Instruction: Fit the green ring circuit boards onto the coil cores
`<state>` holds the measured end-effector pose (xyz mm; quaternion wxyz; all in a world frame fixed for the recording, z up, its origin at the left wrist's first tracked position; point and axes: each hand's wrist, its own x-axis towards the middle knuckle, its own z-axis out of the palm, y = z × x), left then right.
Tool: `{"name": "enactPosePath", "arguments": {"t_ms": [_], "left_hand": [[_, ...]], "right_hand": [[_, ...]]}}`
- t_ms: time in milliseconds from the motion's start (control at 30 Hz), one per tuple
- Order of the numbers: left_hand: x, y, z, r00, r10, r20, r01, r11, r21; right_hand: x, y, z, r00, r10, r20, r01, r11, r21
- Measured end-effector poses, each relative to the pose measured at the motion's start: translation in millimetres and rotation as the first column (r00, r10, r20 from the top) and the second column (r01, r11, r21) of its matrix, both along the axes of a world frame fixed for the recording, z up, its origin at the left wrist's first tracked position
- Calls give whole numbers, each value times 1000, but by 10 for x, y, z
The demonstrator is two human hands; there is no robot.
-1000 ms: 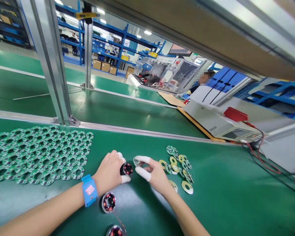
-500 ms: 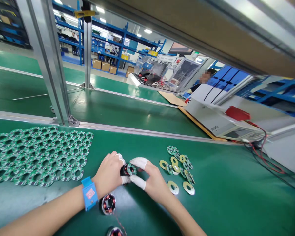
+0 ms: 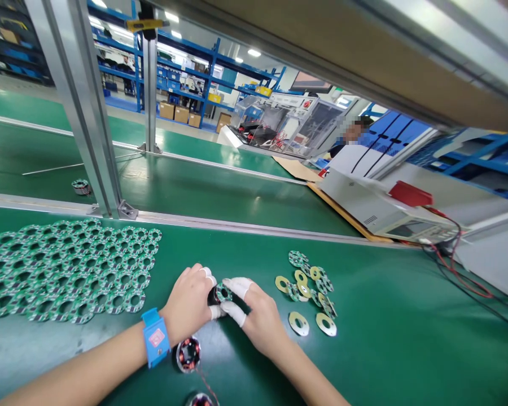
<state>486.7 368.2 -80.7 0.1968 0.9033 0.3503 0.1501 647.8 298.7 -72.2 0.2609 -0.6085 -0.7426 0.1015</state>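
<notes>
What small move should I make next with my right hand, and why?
Probably gently square the green ring board against the black coil part: your left hand grips the coil part, while your right hand has the board at its end. I can't tell whether it's fully seated.

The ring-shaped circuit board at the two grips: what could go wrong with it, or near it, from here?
The circuit board is pinched by the fingertips of the right grip against the black part in the left grip, so it might sit crooked or slip.
The thin reddish wire lies loose by the copper-wound stator below the left wrist; an arm could snag it.
The loose boards at right overlap, so they could scratch one another.
</notes>
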Motion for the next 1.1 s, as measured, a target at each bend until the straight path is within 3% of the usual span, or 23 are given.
{"name": "enactPosePath", "arguments": {"t_ms": [433, 833, 1100], "left_hand": [[3, -4, 11, 1000, 9, -11, -9, 1000, -13], [13, 10, -30, 1000, 12, -7, -12, 1000, -26], [-1, -5, -34, 1000, -4, -8, 4, 1000, -25]], "right_hand": [[-38, 102, 221, 949, 69, -307, -118, 982, -145], [-74, 158, 285, 972, -7, -236, -48, 973, -226], [-65, 136, 304, 952, -12, -307, -69, 966, -250]]}}
